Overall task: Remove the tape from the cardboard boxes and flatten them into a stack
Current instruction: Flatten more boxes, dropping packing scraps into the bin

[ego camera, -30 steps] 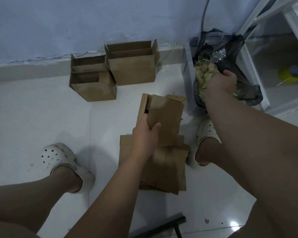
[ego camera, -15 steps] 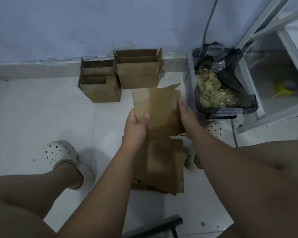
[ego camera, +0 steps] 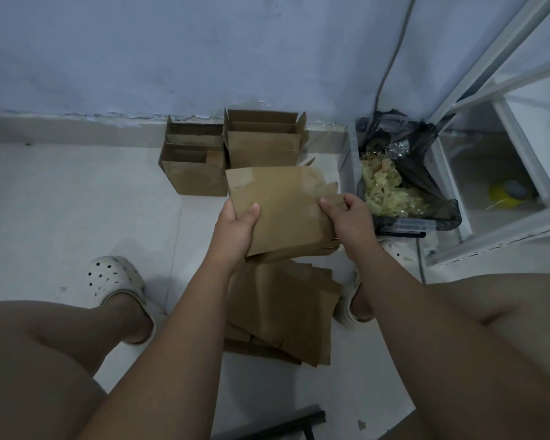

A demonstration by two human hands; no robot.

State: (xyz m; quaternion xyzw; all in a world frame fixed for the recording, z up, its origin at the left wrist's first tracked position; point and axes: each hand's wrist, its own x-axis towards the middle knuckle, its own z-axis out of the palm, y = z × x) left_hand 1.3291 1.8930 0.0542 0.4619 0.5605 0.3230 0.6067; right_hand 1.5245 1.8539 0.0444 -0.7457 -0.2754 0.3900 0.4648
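A bin (ego camera: pixel 400 221) lined with a black bag (ego camera: pixel 423 144) is set on the white floor (ego camera: pixel 61 201), against the blue wall (ego camera: pixel 172 52). A grey cable (ego camera: pixel 391 58) is hung down the wall to just behind the bin. A white rack (ego camera: pixel 477 100) is stood just right of the bin, and a yellow thing (ego camera: pixel 502 196) is seen on its low shelf. One white clog (ego camera: pixel 394 249) is placed just in front of the bin, another clog (ego camera: pixel 115 277) well to its left. A black bar (ego camera: pixel 280 427) is seen far in front of the bin.

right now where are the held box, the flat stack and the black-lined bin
held box (ego camera: pixel 286 204): head view, middle of top face
flat stack (ego camera: pixel 283 312): head view, bare top sheet
black-lined bin (ego camera: pixel 435 192): head view, right liner wall
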